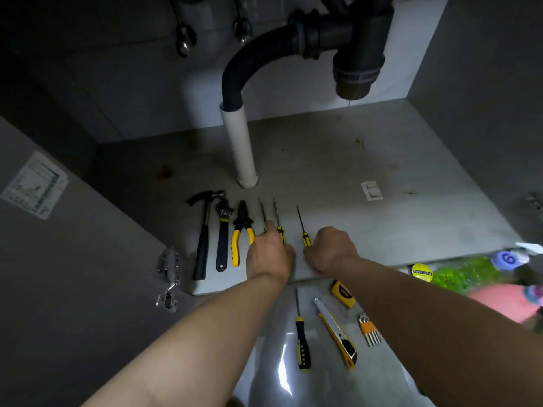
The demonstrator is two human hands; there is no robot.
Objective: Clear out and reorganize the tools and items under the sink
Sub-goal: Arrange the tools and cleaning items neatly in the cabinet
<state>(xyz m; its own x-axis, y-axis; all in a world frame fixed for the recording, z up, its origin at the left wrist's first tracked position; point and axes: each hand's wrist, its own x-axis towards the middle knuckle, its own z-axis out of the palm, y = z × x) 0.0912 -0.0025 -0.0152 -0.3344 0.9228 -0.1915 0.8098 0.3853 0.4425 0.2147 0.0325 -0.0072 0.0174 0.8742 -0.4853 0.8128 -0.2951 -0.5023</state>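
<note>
Alignment step: left hand [270,254] curled over the handles of two screwdrivers [281,233], right hand [329,249] curled on a third screwdriver [305,235] just right of it (fingertips hidden, so the grip is my read). Cabinet floor [382,224] holds hammer [202,245], wrench [222,239] and pliers [242,220] left of the left hand. Next move: fetch knife [335,333] and hex keys [368,330] from behind the hands, keeping the spacing even.

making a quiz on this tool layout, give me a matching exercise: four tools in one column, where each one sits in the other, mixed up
Tools
1. hammer
2. pliers
3. utility knife
4. hex key set

Places
A. outside the cabinet, in an orange holder
B. leftmost in the row on the cabinet floor
C. outside the cabinet, just below the tape measure
D. in the row, right beside the left hand

Pairs: 1-B, 2-D, 3-C, 4-A
</note>
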